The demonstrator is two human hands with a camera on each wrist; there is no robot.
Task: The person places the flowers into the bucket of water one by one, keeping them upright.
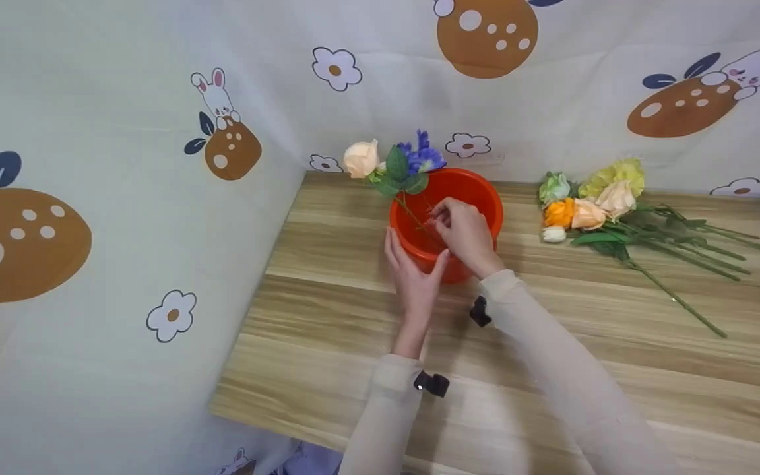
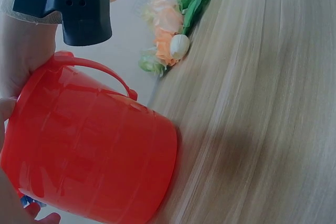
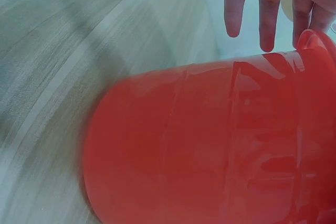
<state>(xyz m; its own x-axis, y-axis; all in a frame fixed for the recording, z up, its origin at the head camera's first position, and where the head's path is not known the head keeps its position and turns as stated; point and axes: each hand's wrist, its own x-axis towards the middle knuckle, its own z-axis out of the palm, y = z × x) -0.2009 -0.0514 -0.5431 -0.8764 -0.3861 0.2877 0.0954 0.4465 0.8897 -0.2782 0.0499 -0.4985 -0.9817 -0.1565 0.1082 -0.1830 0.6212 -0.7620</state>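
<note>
A red bucket (image 1: pixel 495 221) stands upright on the wooden table. A pale peach rose (image 1: pixel 361 159) and a blue flower (image 1: pixel 423 158) with green leaves lean out over its far left rim, their stems running down inside. My right hand (image 1: pixel 464 231) is over the bucket's mouth, its fingers curled in and pinching what looks like a thin flower stem; the fingertips partly hide it. My left hand (image 1: pixel 414 280) rests against the bucket's near left side, fingers straight and thumb spread. In the right wrist view its straight fingers (image 3: pixel 268 17) show beside the bucket wall.
Right of the bucket lies a bunch of artificial flowers: an orange one (image 1: pixel 559 213), peach roses (image 1: pixel 616 199), a yellow bloom (image 1: pixel 617 175) and a white bud (image 1: pixel 553 234), with green stems (image 1: pixel 683 300) pointing right. A patterned cloth (image 1: pixel 380 86) hangs behind the table (image 1: pixel 314 277).
</note>
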